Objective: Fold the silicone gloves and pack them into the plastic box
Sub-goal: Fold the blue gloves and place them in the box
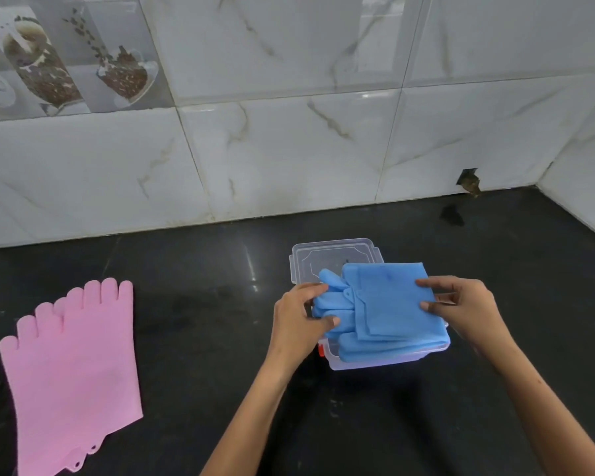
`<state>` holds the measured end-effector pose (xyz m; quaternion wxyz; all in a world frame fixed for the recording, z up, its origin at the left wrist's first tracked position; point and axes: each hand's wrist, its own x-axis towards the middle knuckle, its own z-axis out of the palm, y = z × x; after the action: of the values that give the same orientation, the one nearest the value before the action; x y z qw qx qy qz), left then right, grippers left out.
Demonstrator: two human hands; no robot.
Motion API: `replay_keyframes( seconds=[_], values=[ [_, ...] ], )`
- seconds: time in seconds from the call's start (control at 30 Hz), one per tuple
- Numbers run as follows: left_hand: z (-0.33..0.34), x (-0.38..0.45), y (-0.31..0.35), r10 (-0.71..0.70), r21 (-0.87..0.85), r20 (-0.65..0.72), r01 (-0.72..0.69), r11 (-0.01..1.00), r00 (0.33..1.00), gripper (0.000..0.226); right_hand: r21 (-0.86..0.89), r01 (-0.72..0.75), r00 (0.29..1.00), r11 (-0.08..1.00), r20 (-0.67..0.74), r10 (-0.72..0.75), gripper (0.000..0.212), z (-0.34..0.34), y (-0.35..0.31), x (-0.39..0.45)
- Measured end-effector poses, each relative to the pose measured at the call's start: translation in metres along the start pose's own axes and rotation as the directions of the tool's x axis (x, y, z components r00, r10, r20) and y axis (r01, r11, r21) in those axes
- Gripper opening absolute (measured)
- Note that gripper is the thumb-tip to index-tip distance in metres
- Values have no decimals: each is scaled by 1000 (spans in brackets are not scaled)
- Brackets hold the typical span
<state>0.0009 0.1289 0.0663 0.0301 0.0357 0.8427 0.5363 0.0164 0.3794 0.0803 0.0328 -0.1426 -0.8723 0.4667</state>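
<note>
Black counter (pixel 203 338): blue gloves (pixel 389 304) btwn both hands, over box (pixel 375 360).

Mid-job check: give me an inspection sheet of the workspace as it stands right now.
Surface: dark countertop, glossy, with faint smudges.
Job's things: folded blue gloves sit on top of the clear plastic box, not fully pushed in; pink gloves lie flat and unfolded at far left; the box lid lies behind the box.
Clutter: nothing seen.
Hands: left hand grips the glove fingers' end; right hand holds the cuff end of the blue gloves.
Cables: nothing seen.
Surroundings: marble-look tiled wall with a broken hole near the corner.
</note>
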Motion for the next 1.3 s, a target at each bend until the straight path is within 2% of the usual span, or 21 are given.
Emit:
replay_keyframes(
  seconds=[0.17,0.33,0.6,0.83,1.0,1.1,1.23,1.3],
  values=[
    [7,-2,-7,-12,40,-20,13,999,1000,53,-64,28,1000,998,-1,-28,37,6,10,5],
    [6,-6,-9,-29,72,-21,31,997,999,55,-198,91,996,976,29,-87,37,12,12,8],
    [9,-9,-9,-10,149,22,7,989,1000,56,-321,82,994,944,99,-53,37,12,8,15],
    [16,-15,-9,33,112,44,-38,993,999,54,-389,83,994,918,99,-48,40,10,8,12],
    [22,-20,-9,49,46,99,-54,997,994,73,-421,56,995,905,96,-17,39,6,8,10],
    [18,-17,-14,38,96,119,-50,994,992,84,-429,70,994,901,105,-27,39,6,6,10],
    [4,-14,-20,34,168,126,-55,984,992,82,-406,75,990,911,138,-20,40,13,1,8],
    [-2,-17,-21,42,321,123,-79,944,992,80,-429,84,991,899,127,-32,40,18,0,5]
  ],
)
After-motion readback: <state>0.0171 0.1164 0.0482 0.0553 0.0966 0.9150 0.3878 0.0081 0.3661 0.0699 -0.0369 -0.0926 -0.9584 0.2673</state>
